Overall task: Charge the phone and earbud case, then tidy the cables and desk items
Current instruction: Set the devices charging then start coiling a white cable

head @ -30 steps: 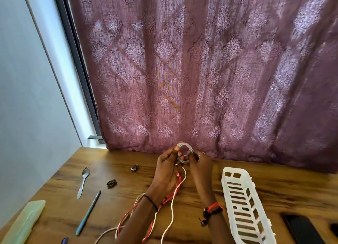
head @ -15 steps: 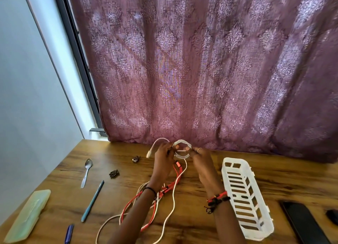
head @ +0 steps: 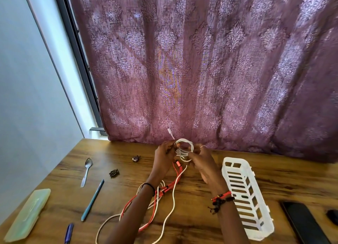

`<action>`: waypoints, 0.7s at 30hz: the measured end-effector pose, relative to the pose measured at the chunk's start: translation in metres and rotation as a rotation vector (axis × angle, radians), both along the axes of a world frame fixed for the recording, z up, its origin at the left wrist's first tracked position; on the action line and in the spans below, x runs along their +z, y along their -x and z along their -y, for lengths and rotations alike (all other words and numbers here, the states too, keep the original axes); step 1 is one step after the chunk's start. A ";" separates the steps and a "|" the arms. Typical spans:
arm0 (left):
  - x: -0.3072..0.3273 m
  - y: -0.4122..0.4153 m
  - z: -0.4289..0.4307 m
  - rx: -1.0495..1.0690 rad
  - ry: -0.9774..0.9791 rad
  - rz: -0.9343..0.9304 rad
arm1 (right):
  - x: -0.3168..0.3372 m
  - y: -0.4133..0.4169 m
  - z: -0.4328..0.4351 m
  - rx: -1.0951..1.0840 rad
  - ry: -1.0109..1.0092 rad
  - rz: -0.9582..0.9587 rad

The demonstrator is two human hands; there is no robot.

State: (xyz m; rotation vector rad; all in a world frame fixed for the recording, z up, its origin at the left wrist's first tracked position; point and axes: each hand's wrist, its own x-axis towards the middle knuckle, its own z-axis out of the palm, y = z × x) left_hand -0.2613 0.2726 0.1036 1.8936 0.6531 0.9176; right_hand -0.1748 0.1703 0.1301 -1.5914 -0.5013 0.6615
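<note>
Fingers [head: 169, 147] of your left hand [head: 163, 157] are curled round the left side of a small coil of white cable [head: 185, 147], and the fingers of your right hand [head: 203, 163] pinch the same coil from its right and lower side. Both hands hold it raised above the far middle of the wooden surface [head: 197, 223], close in front of the purple patterned curtain [head: 201, 69]. One short end with a white plug [head: 170, 133] sticks up and to the left out of the coil.

From the coil the loose part of the white cable runs down between your forearms and lies in slack bends on the surface near you. A red cable [head: 177, 175] lies beside it and is tangled with it under your left wrist; whether your left hand also touches the red one, you cannot tell from here.

Just right of your right forearm a white slotted basket [head: 244, 198] lies lengthwise on the surface. Beyond it, near the right edge, a dark phone [head: 303, 223] lies flat with its screen up, and a small dark object [head: 332, 217] sits just beside it, cut off by the frame.

On your left lie a spoon [head: 87, 170], a teal pen [head: 93, 200], a blue pen [head: 69, 232] and a pale green case [head: 28, 214], all apart from each other. Two small dark trinkets [head: 114, 172] sit between the spoon and your left hand.
</note>
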 end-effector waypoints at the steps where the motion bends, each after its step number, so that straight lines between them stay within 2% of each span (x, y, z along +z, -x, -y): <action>1: -0.001 0.000 -0.001 0.010 0.004 -0.003 | 0.001 -0.001 0.002 -0.011 -0.014 -0.004; 5: 0.003 0.002 -0.001 0.006 0.026 -0.016 | 0.010 -0.002 0.012 0.057 -0.082 -0.145; 10: -0.001 0.003 -0.011 0.022 0.028 -0.025 | 0.011 -0.009 0.019 0.124 -0.075 -0.142; 15: 0.005 0.008 -0.010 0.035 0.181 0.019 | 0.009 -0.013 0.018 0.166 -0.107 -0.032; 21: 0.009 0.011 -0.009 0.016 0.335 0.076 | 0.009 -0.023 0.033 0.353 -0.085 0.040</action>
